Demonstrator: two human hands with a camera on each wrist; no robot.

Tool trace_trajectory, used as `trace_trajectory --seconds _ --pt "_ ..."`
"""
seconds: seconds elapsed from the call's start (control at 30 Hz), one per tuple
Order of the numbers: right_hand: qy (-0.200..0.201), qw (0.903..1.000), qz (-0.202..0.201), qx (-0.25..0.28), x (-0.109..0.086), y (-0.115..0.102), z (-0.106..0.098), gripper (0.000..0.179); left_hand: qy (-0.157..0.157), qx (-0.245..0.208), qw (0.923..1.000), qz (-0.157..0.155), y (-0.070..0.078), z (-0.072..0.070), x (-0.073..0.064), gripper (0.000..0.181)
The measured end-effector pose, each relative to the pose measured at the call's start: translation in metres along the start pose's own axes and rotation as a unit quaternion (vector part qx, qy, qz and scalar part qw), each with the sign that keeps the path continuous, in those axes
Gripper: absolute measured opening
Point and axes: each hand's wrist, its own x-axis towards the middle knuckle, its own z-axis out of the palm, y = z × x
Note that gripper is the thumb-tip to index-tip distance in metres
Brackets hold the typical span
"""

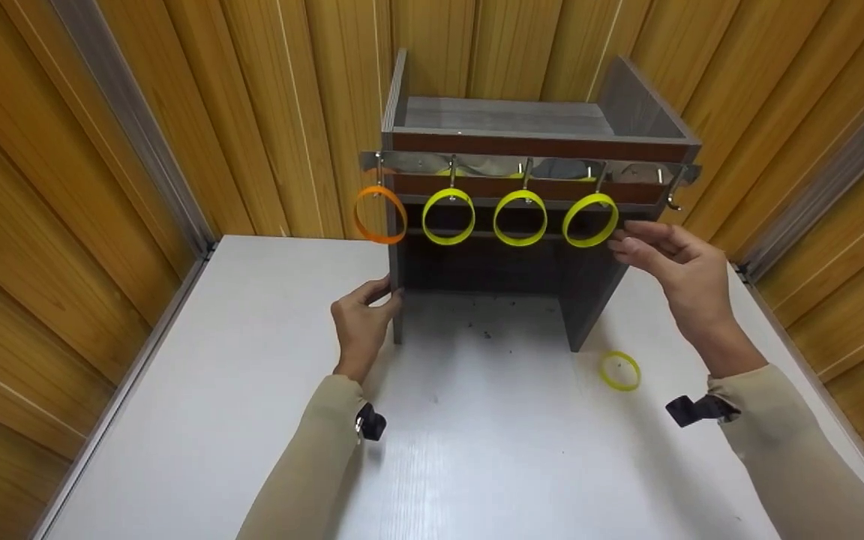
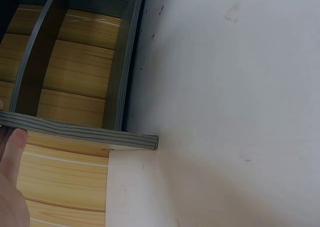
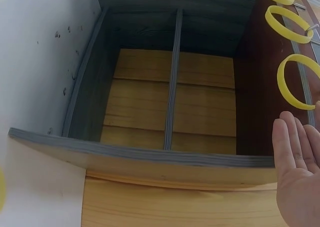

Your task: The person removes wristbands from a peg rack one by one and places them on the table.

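A small grey wooden shelf unit (image 1: 597,300) stands on the white table, with a metal hook rail (image 1: 631,173) across its front. My left hand (image 1: 363,319) grips the edge of its left side panel (image 2: 75,129), thumb in front. An orange ring (image 1: 379,240) hangs from the leftmost hook, and several yellow rings hang to its right. My right hand (image 1: 683,277) is beside the rightmost hanging yellow ring (image 1: 586,244), fingers extended. In the right wrist view its fingertips are close under that ring (image 3: 282,82); whether they touch it I cannot tell.
Another yellow ring (image 1: 619,388) lies on the white table (image 1: 477,450), right of the unit's front. A bare hook (image 1: 673,201) sticks out at the rail's right end. Wood-patterned walls (image 1: 87,225) enclose the table. Small dark specks (image 1: 487,334) dot the tabletop under the unit.
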Motion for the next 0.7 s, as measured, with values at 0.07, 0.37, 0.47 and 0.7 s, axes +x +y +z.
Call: trace_trajectory --seconds 0.07,0.37,0.47,0.7 --pt "-0.002 1.0 0.002 0.0 0.001 0.0 0.002 0.033 0.001 0.001 1.0 0.001 -0.001 0.0 0.0 0.024" --pt "0.002 0.9997 0.023 -0.002 0.009 0.0 0.013 0.034 0.0 0.005 0.9999 -0.011 0.002 0.0 -0.001 0.022" --pt "0.002 0.9996 0.026 0.006 0.011 0.001 0.015 0.034 -0.002 0.012 0.9997 -0.022 0.003 0.0 -0.001 0.022" --pt "0.0 0.9991 0.036 0.023 0.012 0.003 0.017 0.03 -0.005 0.014 0.9996 -0.022 0.004 -0.001 -0.001 0.023"
